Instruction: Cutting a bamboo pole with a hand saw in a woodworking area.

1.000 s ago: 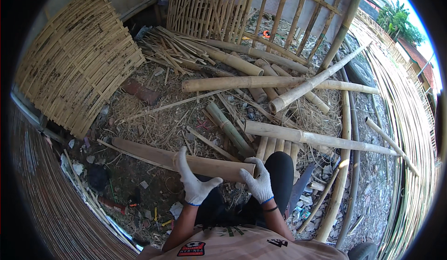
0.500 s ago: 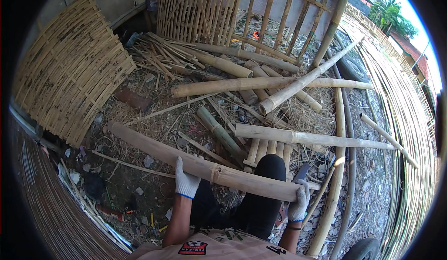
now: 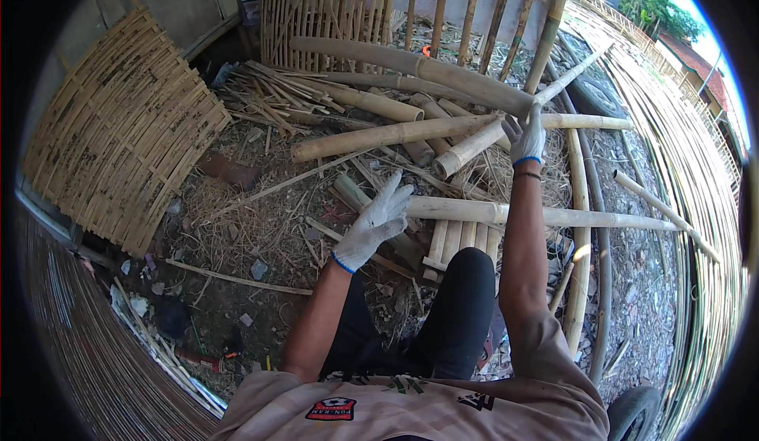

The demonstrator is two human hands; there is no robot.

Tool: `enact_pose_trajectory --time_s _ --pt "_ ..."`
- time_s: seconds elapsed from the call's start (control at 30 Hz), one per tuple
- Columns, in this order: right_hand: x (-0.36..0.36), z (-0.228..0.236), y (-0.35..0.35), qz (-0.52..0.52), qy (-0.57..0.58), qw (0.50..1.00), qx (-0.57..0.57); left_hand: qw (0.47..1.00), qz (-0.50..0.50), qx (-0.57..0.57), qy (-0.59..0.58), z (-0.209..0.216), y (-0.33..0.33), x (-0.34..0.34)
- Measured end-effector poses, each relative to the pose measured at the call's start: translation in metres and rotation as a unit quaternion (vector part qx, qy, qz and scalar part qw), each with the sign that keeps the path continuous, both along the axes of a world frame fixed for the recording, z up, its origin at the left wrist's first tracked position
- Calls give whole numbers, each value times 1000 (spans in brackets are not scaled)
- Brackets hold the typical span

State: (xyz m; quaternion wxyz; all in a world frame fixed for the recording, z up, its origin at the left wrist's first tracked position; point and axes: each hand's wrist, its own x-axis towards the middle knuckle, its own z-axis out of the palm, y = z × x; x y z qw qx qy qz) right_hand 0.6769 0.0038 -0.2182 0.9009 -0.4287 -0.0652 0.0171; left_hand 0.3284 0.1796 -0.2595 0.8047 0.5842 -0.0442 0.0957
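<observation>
A thick split bamboo length (image 3: 443, 73) slants across the far side, in front of the slatted fence and above the other poles. At its right end is my right hand (image 3: 528, 137), arm stretched forward, in a white knitted glove. Its fingers are apart and at least one seems to touch the bamboo end, without wrapping round it. My left hand (image 3: 375, 224), gloved alike, hovers empty with fingers spread, left of my knee. Close to it are the tip of a greenish bamboo piece (image 3: 350, 190) and a pale bamboo pole (image 3: 462, 209) lying across a slatted bamboo bench (image 3: 451, 240).
Several bamboo poles (image 3: 379, 137) lie crossed ahead, beside a heap of split strips (image 3: 277, 93). A woven bamboo panel (image 3: 118, 133) leans at the left. Long thin strips (image 3: 672, 172) line the right side, near tyres (image 3: 597, 97). Rubble and shavings cover the ground.
The thick bamboo length has gone from across my lap to the far side. My left hand has let go of it and opened; my right arm has reached far forward with its end.
</observation>
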Motion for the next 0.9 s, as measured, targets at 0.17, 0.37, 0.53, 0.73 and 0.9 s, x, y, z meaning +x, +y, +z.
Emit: enact_pose_trajectory --time_s 0.17,0.37,0.53,0.73,0.9 --pt "23 -17 13 -22 -43 996 -77 988 37 -79 130 -79 0 -68" --pt "-85 -119 -46 12 101 976 -194 954 177 -120 211 -131 24 -128" --pt "-148 -182 -102 -1 208 965 -162 927 193 -185 264 -173 37 -83" --pt "-170 -228 -167 -50 274 933 -227 915 190 -91 345 -187 37 56" --pt "-197 -285 -182 -112 93 796 -587 918 213 87 323 -214 56 124"
